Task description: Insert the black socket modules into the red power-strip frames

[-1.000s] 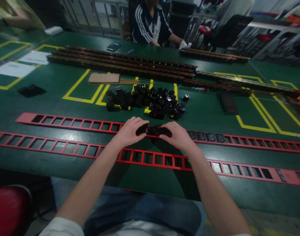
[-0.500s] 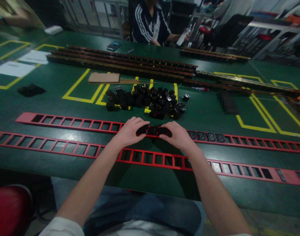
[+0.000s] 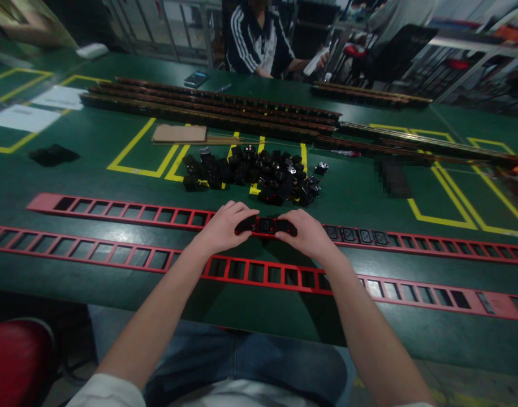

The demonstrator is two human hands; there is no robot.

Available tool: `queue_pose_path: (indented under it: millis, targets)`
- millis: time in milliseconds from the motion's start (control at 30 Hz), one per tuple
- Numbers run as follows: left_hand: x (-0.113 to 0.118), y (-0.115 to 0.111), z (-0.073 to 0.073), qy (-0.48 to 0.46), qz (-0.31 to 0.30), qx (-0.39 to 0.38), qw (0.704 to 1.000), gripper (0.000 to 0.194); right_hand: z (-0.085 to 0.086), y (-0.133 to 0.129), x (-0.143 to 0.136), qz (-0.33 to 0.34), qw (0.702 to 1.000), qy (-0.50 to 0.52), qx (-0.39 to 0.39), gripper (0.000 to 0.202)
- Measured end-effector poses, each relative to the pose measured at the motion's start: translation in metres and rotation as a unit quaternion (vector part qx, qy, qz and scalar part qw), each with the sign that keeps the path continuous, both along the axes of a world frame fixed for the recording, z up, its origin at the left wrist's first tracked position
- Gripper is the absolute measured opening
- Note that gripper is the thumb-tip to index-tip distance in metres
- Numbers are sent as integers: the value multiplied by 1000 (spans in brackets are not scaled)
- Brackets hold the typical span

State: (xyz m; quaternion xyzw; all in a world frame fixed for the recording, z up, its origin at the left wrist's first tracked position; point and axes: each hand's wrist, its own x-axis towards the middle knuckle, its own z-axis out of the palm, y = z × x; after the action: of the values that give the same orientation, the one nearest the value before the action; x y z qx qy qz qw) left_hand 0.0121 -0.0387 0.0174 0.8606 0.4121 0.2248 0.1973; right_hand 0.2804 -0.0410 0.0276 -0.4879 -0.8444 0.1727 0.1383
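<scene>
- Head view: upper red frame [image 3: 42, 202], the landmark, lies lengthwise across the green table [image 3: 127, 305].
- Left hand [image 3: 222, 227]: thumb and fingers clamped on a left black block [image 3: 244, 224] at the upper red frame.
- Right hand [image 3: 307, 233]: digits clamped on a right black block [image 3: 286, 228] at the same frame.
- Middle socket [image 3: 265, 225]: in that frame, between the hands.
- Socket row [image 3: 364, 237]: in its right part.
- Black parts pile [image 3: 242, 171]: beyond it.
- Lower red frame [image 3: 499, 306]: on its near side.
</scene>
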Motion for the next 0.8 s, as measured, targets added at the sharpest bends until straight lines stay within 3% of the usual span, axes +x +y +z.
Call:
queue_pose_path:
  millis: [800]
  targets:
    - [2,-1,1,44,3,14,999,49,1,0,-1,-2,1000,-1,-4,28]
